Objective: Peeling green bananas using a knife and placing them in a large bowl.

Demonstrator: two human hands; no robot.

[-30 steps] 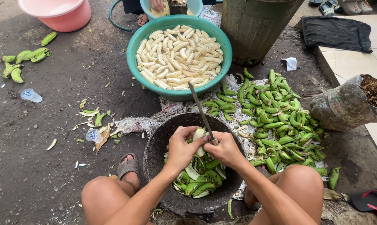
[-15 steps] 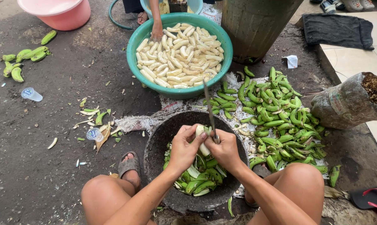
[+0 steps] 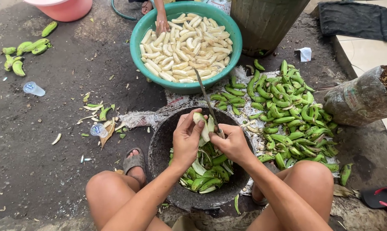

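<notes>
Since half second ago, co-worker's hand (image 3: pixel 161 26) sits in teal basin beyond mine. I see left hand (image 3: pixel 187 139) gripping banana (image 3: pixel 201 125), pale, half-peeled, over dark basin (image 3: pixel 159 145); right hand (image 3: pixel 232 143) clenches knife (image 3: pixel 208 102).

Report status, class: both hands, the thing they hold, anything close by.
Left hand grips half-peeled banana. Right hand holds knife against it. Dark peel basin beneath; another person's hand in green bowl ahead.
</notes>
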